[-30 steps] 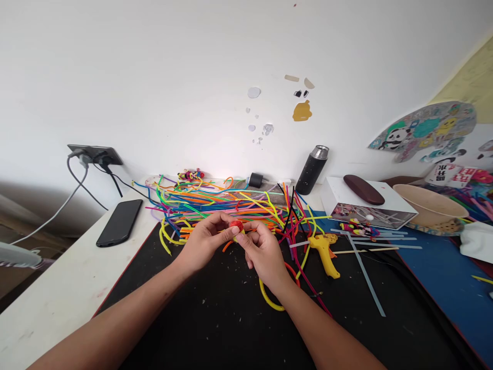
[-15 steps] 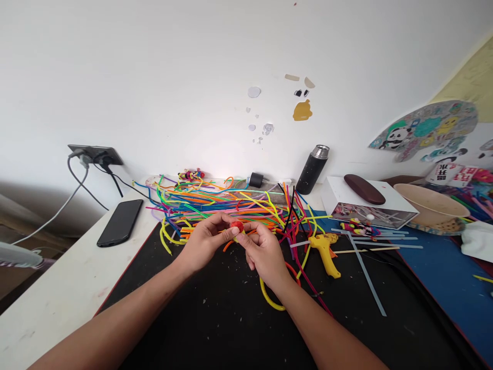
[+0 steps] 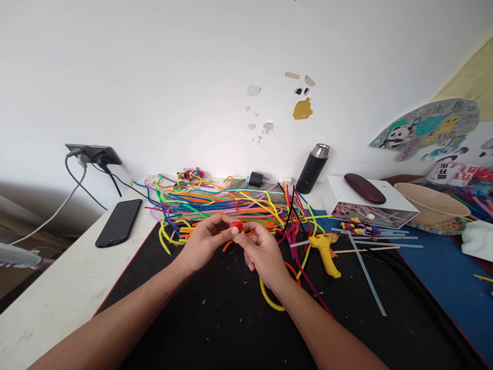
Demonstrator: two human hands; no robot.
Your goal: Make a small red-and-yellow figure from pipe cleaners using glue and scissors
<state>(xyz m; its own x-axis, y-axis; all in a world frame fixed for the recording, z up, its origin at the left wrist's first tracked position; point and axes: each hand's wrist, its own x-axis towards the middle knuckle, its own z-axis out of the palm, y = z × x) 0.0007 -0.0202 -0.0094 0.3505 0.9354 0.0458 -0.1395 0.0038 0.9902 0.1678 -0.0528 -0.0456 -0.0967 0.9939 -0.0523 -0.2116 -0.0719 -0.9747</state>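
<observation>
Between my two hands is a small red and yellow piece of pipe-cleaner craft (image 3: 236, 225), its red top showing above the fingertips and the rest covered. My left hand (image 3: 208, 239) pinches it from the left with thumb and forefinger. From the right, my right hand (image 3: 265, 252) grips its lower, yellow part, with the other fingers curled in. Just behind the hands lies a heap of colourful pipe cleaners (image 3: 215, 203). A bent yellow pipe cleaner (image 3: 269, 302) runs on the mat below my right wrist.
A yellow glue gun (image 3: 326, 254) lies right of my hands on the black mat (image 3: 215, 318), near clear glue sticks (image 3: 367, 277). Behind stand a black flask (image 3: 313, 169) and a white box (image 3: 365, 200) with a brown case (image 3: 364, 188). A phone (image 3: 118, 223) lies left.
</observation>
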